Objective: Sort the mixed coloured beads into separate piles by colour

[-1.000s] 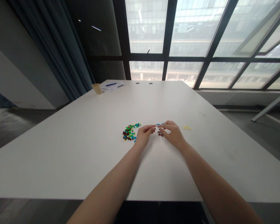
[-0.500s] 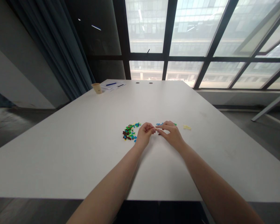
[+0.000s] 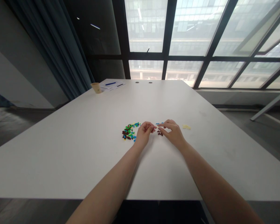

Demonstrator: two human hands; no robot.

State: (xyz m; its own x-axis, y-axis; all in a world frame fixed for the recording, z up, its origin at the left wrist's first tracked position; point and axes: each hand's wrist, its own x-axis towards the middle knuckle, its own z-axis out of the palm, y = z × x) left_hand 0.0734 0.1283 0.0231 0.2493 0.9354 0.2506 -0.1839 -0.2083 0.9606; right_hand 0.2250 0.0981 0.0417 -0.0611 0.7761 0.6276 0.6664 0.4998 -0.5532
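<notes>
In the head view my left hand (image 3: 144,133) is closed in a pinch over the table. What its fingertips hold is too small to make out. Just across from it, my right hand (image 3: 174,133) has thumb and index finger curved together, with a tiny pale spot at their tips that I cannot identify. Dark brown small pieces (image 3: 160,133) lie below the right fingertips. Blue small pieces (image 3: 160,123) show behind that hand, partly hidden. Beside my left hand spreads a pile of mixed small pieces (image 3: 128,132) in green, brown, blue and yellow.
Pale yellow pieces (image 3: 186,126) lie right of my right hand on the white table (image 3: 95,155). Toward the far left edge stand a paper cup (image 3: 96,88) and sheets of paper (image 3: 113,86) with pens on them. Two dark round discs (image 3: 150,82) sit at the far end.
My right fingertips have drawn slightly away from the left ones. More of the dark brown pieces beneath the right hand now shows. My left hand has barely moved.
</notes>
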